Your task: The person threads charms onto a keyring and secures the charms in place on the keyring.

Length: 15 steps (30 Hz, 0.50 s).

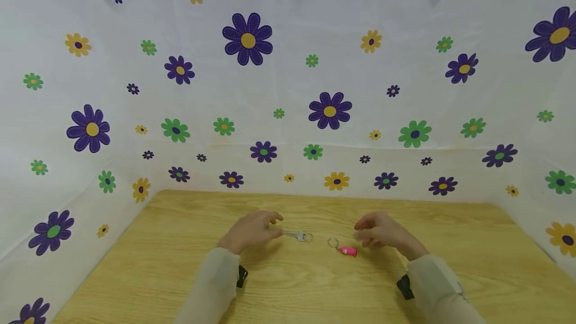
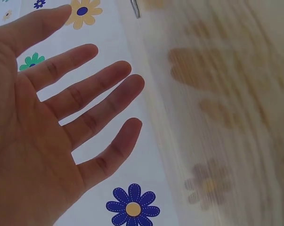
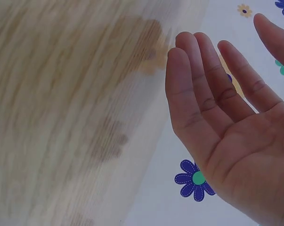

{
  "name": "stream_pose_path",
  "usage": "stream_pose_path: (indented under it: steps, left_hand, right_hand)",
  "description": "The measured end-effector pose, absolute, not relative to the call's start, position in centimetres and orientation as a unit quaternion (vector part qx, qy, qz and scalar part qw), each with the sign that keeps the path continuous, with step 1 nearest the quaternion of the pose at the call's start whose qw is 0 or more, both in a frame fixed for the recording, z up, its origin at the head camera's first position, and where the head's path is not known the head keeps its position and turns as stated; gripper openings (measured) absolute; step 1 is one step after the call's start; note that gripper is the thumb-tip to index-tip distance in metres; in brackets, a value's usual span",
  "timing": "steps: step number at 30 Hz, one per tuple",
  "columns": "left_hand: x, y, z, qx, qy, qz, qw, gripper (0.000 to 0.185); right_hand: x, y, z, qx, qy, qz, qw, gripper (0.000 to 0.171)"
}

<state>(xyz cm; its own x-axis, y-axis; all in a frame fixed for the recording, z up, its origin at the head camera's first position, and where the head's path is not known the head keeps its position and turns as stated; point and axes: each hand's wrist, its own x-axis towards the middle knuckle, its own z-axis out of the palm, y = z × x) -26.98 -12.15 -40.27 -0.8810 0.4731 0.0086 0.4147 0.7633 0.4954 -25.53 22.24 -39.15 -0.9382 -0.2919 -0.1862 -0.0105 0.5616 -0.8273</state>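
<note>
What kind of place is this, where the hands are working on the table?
Probably a staged tabletop recording booth, not a lived-in room. A flower-print sheet walls in a wooden table on three sides. Only a silver key and a pink keychain lie between the open left hand and right hand.

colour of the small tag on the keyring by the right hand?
Bright pink tag, on a silver ring; clearest in the head view.

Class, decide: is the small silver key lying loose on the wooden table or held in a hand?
Loose: the small silver key lies on the table beside the open left hand.
</note>
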Motion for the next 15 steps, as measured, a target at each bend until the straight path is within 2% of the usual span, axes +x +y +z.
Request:
stream_pose_path:
  steps: [15]
  left_hand:
    - [-28.0, -10.4, -41.2, 0.269, 0.924, 0.259, 0.079, 0.035]
  right_hand:
    - [-26.1, 20.8, -39.0, -0.119, 0.870, -0.444, 0.176, 0.030]
